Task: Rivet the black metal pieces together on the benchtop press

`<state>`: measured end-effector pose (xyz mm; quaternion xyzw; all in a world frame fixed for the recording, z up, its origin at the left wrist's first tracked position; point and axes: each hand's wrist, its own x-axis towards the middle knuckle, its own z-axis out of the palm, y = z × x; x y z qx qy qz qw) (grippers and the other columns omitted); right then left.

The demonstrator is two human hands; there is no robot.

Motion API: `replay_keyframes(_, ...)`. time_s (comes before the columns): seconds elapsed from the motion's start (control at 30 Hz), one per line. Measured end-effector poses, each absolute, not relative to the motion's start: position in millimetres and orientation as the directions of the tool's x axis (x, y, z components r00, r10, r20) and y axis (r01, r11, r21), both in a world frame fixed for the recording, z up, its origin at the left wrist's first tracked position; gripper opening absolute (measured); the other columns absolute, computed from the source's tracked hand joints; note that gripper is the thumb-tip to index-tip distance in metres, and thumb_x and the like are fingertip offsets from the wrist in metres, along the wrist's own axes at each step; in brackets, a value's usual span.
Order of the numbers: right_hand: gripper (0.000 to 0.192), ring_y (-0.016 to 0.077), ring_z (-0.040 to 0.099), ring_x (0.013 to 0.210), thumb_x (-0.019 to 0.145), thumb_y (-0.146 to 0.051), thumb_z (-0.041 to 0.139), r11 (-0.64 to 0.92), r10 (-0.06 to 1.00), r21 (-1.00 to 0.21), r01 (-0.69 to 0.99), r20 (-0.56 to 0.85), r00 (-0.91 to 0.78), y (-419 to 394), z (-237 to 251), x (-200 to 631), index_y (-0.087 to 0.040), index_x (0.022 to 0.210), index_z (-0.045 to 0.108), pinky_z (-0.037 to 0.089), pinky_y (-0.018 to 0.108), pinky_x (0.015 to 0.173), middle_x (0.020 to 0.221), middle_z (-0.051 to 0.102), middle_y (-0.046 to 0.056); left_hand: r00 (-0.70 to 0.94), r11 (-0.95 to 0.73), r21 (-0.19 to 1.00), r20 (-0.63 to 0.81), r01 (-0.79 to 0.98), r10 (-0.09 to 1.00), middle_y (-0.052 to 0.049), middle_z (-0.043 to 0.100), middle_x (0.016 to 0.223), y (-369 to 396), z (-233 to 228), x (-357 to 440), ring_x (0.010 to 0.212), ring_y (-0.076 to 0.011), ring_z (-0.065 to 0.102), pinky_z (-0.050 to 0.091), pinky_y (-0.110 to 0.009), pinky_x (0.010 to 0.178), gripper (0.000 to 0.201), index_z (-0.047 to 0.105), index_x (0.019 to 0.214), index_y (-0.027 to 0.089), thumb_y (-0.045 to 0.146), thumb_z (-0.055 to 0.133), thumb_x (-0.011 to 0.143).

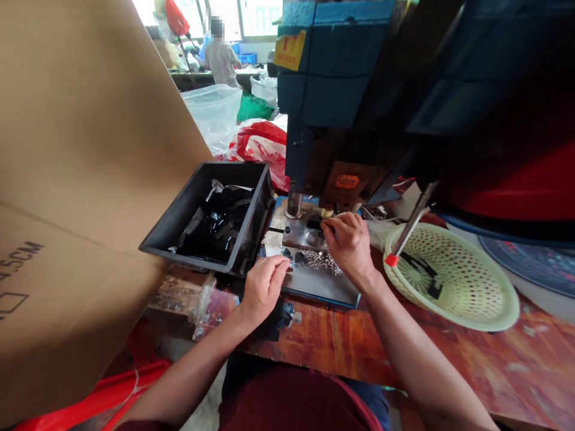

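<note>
Pinching black piece (315,224), seemingly, right hand (348,242); left hand (265,284), grip unclear, near bin edge (250,219).

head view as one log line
left hand: near metal bits | right hand: at black strip under press | black bin: dark pieces inside | green basket: dark strips inside

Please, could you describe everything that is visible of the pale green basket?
The pale green basket looks like plastic: round, open-topped, with a solid rim and many holes in its walls. It stands on the wooden bench, right of the right hand. Some black pieces lie inside. A red-tipped rod overlaps its left rim; contact is unclear.
</note>
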<state>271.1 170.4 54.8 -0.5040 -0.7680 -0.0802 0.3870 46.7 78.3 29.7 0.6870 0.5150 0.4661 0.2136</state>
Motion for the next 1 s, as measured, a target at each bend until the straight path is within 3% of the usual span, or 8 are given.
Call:
replay_keyframes(0.1,0.026,0.0252,0.054,0.087,0.104,-0.025,0.051,0.508,0.698,-0.157,0.847,0.652,-0.297,167.3,57.1,274.2,-0.024,0.095,0.075,0.040,0.042,0.079,0.094,0.070,0.008,-0.062,-0.138,0.953,0.160,0.271,0.985,0.000,0.071,0.074,79.0,40.2,47.7,0.066,-0.0152,0.065,0.049,-0.028,0.067,0.027,0.070,0.099,0.023,0.045,0.055,0.105)
replay_keyframes(0.2,0.029,0.0251,0.052,0.085,0.103,-0.019,0.047,0.521,0.695,-0.048,0.852,0.604,-0.391,163.4,61.0,275.9,-0.024,0.098,0.074,0.038,0.042,0.078,0.094,0.068,0.009,-0.057,0.002,1.000,0.000,0.028,0.998,-0.001,0.075,0.079,83.3,44.4,46.9,0.067,-0.0137,0.067,0.046,-0.025,0.062,0.029,0.069,0.097,0.020,0.048,0.062,0.101)
replay_keyframes(0.33,0.029,0.0251,0.051,0.087,0.101,-0.014,0.046,0.535,0.705,0.000,0.845,0.552,-0.446,158.9,65.6,275.5,-0.023,0.100,0.074,0.038,0.041,0.078,0.092,0.066,0.008,-0.025,0.095,0.986,-0.100,-0.136,0.995,-0.004,0.078,0.086,88.3,45.8,47.6,0.071,-0.0156,0.073,0.045,-0.023,0.058,0.031,0.069,0.099,0.018,0.049,0.071,0.094)
replay_keyframes(0.53,0.029,0.0248,0.056,0.092,0.103,-0.018,0.048,0.567,0.706,-0.036,0.823,0.536,-0.463,162.6,68.8,282.0,-0.023,0.109,0.075,0.043,0.041,0.082,0.101,0.071,0.009,-0.002,0.125,0.976,-0.127,-0.177,0.992,-0.005,0.077,0.089,89.4,50.5,51.3,0.074,-0.0161,0.074,0.047,-0.024,0.062,0.032,0.075,0.102,0.017,0.042,0.081,0.084)
replay_keyframes(0.63,0.030,0.0246,0.061,0.094,0.106,-0.023,0.047,0.578,0.718,-0.165,0.799,0.568,-0.402,161.9,69.7,286.3,-0.022,0.112,0.076,0.048,0.042,0.086,0.104,0.073,0.010,0.002,0.122,0.981,-0.123,-0.154,0.992,-0.006,0.078,0.094,90.7,51.5,51.4,0.077,-0.0165,0.073,0.048,-0.025,0.064,0.036,0.078,0.109,0.017,0.042,0.081,0.083)
replay_keyframes(0.77,0.026,0.0226,0.067,0.094,0.105,-0.032,0.053,0.504,0.783,-0.495,0.707,0.607,-0.133,139.3,72.7,283.0,-0.021,0.109,0.076,0.054,0.040,0.088,0.099,0.074,0.009,0.027,0.112,0.984,-0.109,-0.140,0.994,-0.004,0.077,0.092,90.7,56.7,53.0,0.077,-0.0161,0.071,0.054,-0.028,0.074,0.040,0.078,0.113,0.017,0.039,0.084,0.080)
replay_keyframes(0.9,0.024,0.0188,0.069,0.083,0.100,-0.042,0.063,0.374,0.927,-0.799,0.472,0.314,-0.203,107.2,76.2,267.8,-0.021,0.105,0.075,0.055,0.032,0.073,0.094,0.075,0.005,0.194,0.123,0.990,-0.107,-0.070,0.975,-0.003,0.075,0.086,90.5,66.2,59.4,0.078,-0.0162,0.068,0.054,-0.029,0.077,0.029,0.078,0.101,0.017,0.038,0.083,0.082)
replay_keyframes(1.0,0.025,0.0168,0.066,0.075,0.101,-0.043,0.062,0.325,0.938,-0.840,0.434,0.226,-0.264,102.1,76.0,261.0,-0.022,0.095,0.073,0.052,0.030,0.067,0.085,0.072,0.003,0.249,0.084,0.996,-0.083,0.006,0.965,-0.003,0.075,0.086,92.5,70.6,63.5,0.078,-0.0158,0.066,0.051,-0.028,0.074,0.025,0.078,0.098,0.017,0.038,0.080,0.085)
